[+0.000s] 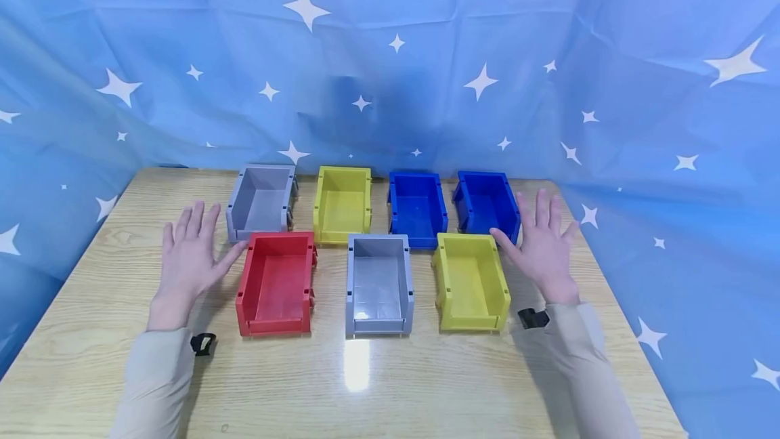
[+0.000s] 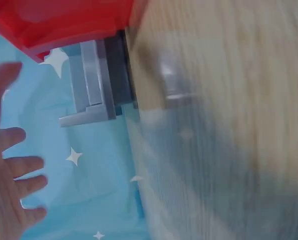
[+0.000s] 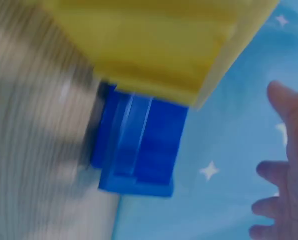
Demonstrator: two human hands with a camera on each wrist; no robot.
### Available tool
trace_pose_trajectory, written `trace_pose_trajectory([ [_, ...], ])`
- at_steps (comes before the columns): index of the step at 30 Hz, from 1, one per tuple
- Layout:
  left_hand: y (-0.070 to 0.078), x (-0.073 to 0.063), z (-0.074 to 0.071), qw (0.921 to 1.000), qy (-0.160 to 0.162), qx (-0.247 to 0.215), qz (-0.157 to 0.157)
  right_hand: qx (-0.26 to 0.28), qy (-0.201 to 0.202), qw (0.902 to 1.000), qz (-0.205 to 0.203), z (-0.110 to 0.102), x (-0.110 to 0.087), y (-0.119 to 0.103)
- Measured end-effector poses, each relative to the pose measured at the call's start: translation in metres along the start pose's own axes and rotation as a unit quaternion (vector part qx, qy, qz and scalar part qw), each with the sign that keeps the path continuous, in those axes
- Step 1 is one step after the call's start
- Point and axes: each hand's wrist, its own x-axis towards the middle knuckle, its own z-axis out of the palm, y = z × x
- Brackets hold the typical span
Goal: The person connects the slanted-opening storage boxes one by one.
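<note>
My left hand [image 1: 190, 256] is held out flat with fingers spread, just left of the red bin [image 1: 282, 283]; its thumb tip comes near that bin's rim. Behind it stands a grey bin [image 1: 263, 200]. On the other side my right hand [image 1: 544, 246] has its fingers spread too, beside the front yellow bin [image 1: 474, 283] and the rear right blue bin [image 1: 487, 200]. Neither hand holds anything. In the left wrist view the left hand [image 2: 9, 180] shows splayed fingers below the red bin. The right wrist view has the right hand [image 3: 293, 180] at its edge.
Between the hands are a front grey bin [image 1: 379, 283], a rear yellow bin [image 1: 343, 205] and another blue bin [image 1: 418, 208]. All bins stand in two rows on a wooden table [image 1: 274, 391]. A blue star-patterned cloth [image 1: 390, 73] hangs behind and around it.
</note>
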Motion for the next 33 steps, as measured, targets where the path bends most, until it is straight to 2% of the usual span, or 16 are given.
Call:
trace_pose_trajectory([
  [4,0.002,-0.003,0.002,0.9950,0.074,-0.054,0.038,0.058,0.055,0.9963,-0.032,-0.001,0.001,-0.016],
  [6,0.005,-0.005,0.003,0.9914,0.088,-0.084,0.049,0.093,0.077,0.9911,-0.055,0.000,0.001,-0.026],
  [8,0.010,-0.007,0.004,0.9879,0.085,-0.119,0.052,0.122,0.083,0.9862,-0.076,0.001,0.000,-0.037],
  [13,0.019,-0.012,0.007,0.9750,0.062,-0.204,0.061,0.174,0.054,0.9760,-0.120,0.003,-0.004,-0.071],
  [17,0.024,-0.016,0.010,0.9669,0.034,-0.248,0.047,0.219,0.007,0.9656,-0.141,0.006,-0.008,-0.099],
  [20,0.024,-0.020,0.012,0.9610,0.010,-0.274,0.032,0.236,-0.046,0.9619,-0.129,0.010,-0.010,-0.118],
  [24,0.024,-0.024,0.015,0.9522,-0.036,-0.303,0.009,0.230,-0.104,0.9631,-0.094,0.017,-0.013,-0.136],
  [27,0.026,-0.026,0.016,0.9440,-0.060,-0.324,-0.003,0.221,-0.120,0.9650,-0.075,0.023,-0.014,-0.145],
  [29,0.035,-0.027,0.008,0.9395,-0.070,-0.335,-0.010,0.221,-0.122,0.9650,-0.071,0.026,-0.014,-0.148],
  [33,0.041,-0.027,0.003,0.9334,-0.076,-0.350,-0.022,0.233,-0.154,0.9593,-0.042,0.030,-0.014,-0.156],
])
